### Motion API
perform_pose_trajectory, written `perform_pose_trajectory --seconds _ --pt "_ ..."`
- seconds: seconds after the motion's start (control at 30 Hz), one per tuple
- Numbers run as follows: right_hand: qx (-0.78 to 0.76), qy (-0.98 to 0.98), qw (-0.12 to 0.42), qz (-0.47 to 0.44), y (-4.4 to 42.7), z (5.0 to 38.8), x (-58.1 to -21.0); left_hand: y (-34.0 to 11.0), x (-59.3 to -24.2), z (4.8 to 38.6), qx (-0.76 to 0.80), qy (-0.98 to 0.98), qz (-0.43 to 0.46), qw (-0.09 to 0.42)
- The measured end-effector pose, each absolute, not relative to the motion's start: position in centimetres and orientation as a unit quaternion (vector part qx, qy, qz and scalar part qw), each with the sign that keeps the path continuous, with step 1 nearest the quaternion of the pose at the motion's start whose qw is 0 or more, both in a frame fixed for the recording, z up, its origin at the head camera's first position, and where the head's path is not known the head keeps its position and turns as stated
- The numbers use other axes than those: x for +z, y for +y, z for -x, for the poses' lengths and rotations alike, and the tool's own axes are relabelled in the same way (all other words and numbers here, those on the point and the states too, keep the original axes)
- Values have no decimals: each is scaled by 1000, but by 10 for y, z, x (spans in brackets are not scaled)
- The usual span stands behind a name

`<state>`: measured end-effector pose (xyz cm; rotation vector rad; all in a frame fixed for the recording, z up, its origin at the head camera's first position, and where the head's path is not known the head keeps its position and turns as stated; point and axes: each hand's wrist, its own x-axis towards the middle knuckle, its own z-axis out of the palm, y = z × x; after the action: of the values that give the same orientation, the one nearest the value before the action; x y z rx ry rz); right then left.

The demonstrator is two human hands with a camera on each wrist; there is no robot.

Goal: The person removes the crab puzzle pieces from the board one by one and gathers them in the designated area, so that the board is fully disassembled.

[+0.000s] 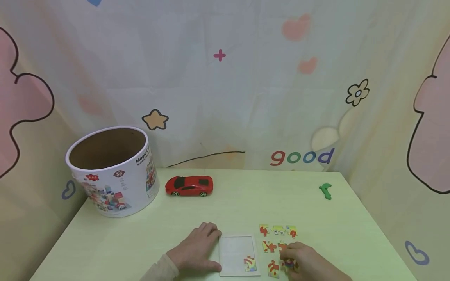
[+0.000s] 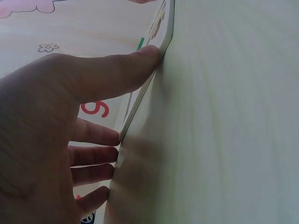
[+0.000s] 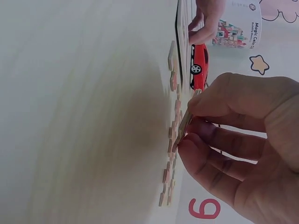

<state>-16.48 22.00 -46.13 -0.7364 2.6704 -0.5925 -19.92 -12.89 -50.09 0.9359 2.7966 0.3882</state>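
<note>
A shallow white puzzle tray (image 1: 235,249) lies near the front of the table, with one yellow-and-red puzzle piece (image 1: 250,264) in its lower right corner. My left hand (image 1: 198,249) rests at the tray's left side; its thumb and index finger touch the edge, and the other fingertips reach the tabletop in the left wrist view. Right of the tray, my right hand (image 1: 307,260) pinches a puzzle piece (image 3: 186,121) between thumb and fingers, tilted just above the table. Several loose puzzle pieces (image 1: 270,246) lie in rows beside and partly under that hand.
A large white bucket (image 1: 121,191) with printed blocks stands at the back left. Beside it a red toy car (image 1: 190,185) is parked. A small green toy piece (image 1: 325,191) lies near the back right edge. A patterned curtain (image 1: 225,97) hangs behind the table.
</note>
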Motion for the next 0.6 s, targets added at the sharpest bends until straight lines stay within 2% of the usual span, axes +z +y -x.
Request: perform_pose_trajectory --seconds 0.37,0.6 --pt "-194 928 138 288 221 167 -467 -129 -501 200 134 937 -312 86" --pt "-207 923 148 288 220 169 -470 -129 -501 200 135 936 -313 84"
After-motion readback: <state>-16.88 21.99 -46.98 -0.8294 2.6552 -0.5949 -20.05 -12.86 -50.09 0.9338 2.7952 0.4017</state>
